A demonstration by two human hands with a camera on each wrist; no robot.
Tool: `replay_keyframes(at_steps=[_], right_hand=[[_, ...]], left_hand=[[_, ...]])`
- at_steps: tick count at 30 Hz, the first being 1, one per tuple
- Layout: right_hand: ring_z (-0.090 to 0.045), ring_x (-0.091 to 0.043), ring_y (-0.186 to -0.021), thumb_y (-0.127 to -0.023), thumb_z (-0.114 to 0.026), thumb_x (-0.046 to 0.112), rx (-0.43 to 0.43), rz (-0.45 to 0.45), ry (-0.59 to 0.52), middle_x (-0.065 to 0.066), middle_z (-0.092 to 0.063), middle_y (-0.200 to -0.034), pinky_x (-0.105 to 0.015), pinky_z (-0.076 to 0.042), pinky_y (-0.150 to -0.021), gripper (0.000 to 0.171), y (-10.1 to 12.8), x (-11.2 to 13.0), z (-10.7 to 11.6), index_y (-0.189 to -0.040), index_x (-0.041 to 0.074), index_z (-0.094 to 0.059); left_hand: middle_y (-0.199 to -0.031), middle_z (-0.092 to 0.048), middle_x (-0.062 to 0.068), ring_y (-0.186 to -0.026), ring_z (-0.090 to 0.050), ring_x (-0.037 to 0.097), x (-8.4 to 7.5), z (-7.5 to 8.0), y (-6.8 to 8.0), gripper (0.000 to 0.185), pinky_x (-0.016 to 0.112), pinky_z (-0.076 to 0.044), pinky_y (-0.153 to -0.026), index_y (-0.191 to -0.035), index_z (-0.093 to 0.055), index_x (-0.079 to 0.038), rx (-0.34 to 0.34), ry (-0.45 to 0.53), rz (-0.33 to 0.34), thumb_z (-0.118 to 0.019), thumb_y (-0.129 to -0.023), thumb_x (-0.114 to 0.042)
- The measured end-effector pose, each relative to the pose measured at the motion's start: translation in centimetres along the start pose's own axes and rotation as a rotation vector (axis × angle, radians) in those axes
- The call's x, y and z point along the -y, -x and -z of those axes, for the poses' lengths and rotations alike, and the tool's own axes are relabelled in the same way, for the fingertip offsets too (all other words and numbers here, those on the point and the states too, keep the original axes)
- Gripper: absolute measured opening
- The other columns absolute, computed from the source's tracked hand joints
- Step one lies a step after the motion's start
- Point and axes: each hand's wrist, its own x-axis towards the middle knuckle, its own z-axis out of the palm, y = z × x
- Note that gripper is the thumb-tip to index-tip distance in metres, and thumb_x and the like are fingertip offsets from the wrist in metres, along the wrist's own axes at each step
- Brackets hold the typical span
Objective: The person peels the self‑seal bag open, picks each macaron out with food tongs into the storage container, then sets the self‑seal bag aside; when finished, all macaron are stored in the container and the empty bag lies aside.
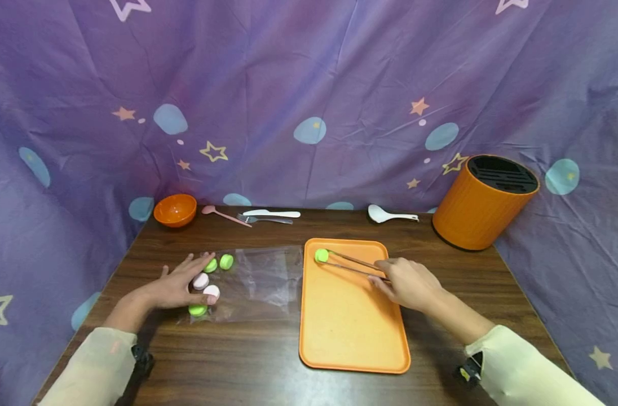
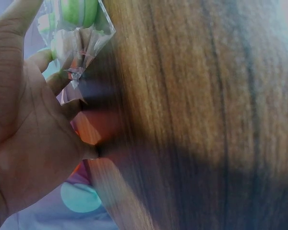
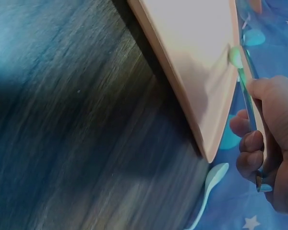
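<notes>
Green and small, a macaron [image 1: 321, 255] sat pinched between the tips of metal tongs [image 1: 353, 264] at the far left corner of the orange tray [image 1: 349, 332]. The right hand [image 1: 407, 283] gripped the tongs at their near end, fingers curled round both arms, so the grip was closed on the tool and the tool in turn was closed on the macaron. The tongs' long axis ran from the hand, over the tray's right edge, away and leftward to that far corner; the macaron lay at the far end of that line, off to the upper left of the grip. Whether it touched the tray's floor or hung just above it could not be told.

Left of the tray, a clear plastic bag [image 1: 260, 276] lay flat on the wooden counter [image 1: 248, 355], its mouth toward the tray's left edge. The left hand [image 1: 179, 285] rested on the bag's closed end with fingers spread and straight, a wide grip holding nothing, pressing among the macarons in the bag: two green ones [image 1: 219, 263] toward the far side, two pink ones [image 1: 206, 286] under the fingertips, one green [image 1: 198, 309] nearest the front edge. The right hand was plainly the nearer one to the macaron on the tray; the left hand was nearer the bag.

Along the counter's back edge stood an orange bowl [image 1: 175, 209], some spoons and a fork [image 1: 258, 215], and an orange knife block [image 1: 484, 201] at the right corner.
</notes>
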Motion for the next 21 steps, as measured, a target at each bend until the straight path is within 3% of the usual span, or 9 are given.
replay_keyframes(at_steps=[11, 17, 21], right_hand=[[-0.056, -0.009, -0.067, -0.102, -0.080, 0.035, 0.002, -0.017, -0.024, 0.003, -0.068, -0.079, -0.034, -0.051, -0.055, 0.032, 0.8, -0.1, -0.2, -0.118, 0.007, -0.079], [-0.076, -0.023, -0.076, -0.102, -0.079, 0.034, 0.018, 0.014, 0.023, -0.006, -0.081, -0.094, -0.044, -0.060, -0.058, 0.032, 0.7, -0.8, 1.2, -0.115, 0.005, -0.080], [-0.079, -0.028, -0.080, -0.103, -0.079, 0.035, 0.039, -0.001, 0.031, -0.008, -0.082, -0.097, -0.047, -0.062, -0.061, 0.034, 0.0, -0.8, 1.3, -0.117, 0.004, -0.080]], left_hand=[[-0.183, -0.018, 0.027, -0.168, -0.005, 0.061, -0.1, 0.0, 0.3, 0.118, 0.099, 0.000, -0.114, -0.178, -0.021, -0.014, -0.007, -0.008, -0.015, -0.085, -0.091, -0.062], [-0.184, -0.017, 0.027, -0.168, -0.003, 0.060, -0.2, 0.0, 0.3, 0.119, 0.098, 0.002, -0.115, -0.178, -0.020, -0.015, -0.007, 0.000, -0.008, -0.085, -0.090, -0.061], [-0.183, -0.017, 0.027, -0.168, -0.004, 0.061, -0.1, 0.0, 0.3, 0.120, 0.099, 0.000, -0.114, -0.178, -0.020, -0.015, -0.010, -0.002, -0.009, -0.087, -0.089, -0.060]])
